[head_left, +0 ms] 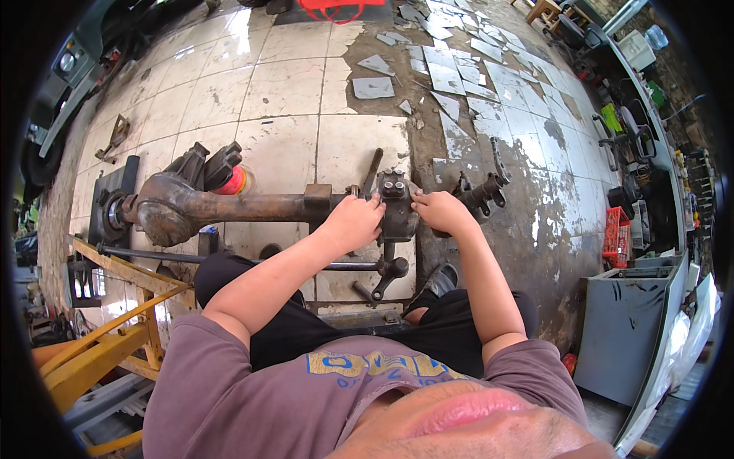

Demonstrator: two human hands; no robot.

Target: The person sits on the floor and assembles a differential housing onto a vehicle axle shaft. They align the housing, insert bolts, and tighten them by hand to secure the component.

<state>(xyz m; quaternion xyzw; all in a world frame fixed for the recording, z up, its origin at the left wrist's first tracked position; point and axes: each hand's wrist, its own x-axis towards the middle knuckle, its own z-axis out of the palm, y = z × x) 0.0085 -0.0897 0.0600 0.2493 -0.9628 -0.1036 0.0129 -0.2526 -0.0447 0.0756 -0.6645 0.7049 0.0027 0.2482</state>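
Observation:
A rusty axle housing [256, 207] with a round bulge at its left lies across the tiled floor in front of me. At its right end sits a dark steering knuckle [395, 205] with several bolt heads on top. My left hand [358, 219] grips the knuckle's left side, fingers bent. From the right, my right hand [443, 212] presses bent fingers against its other edge; the fingertips are partly hidden. A steering arm [390, 269] hangs from the knuckle toward me, joined to a long dark rod [329, 266]. A metal bar [373, 170] slants up beyond my left hand.
Right of my hands lies another dark metal part [483, 193]. Broken tiles [451, 69] cover the far floor. A yellow frame [99, 356] stands at lower left, a grey cabinet [623, 329] and red crate [616, 236] at right. A vehicle [65, 69] is at far left.

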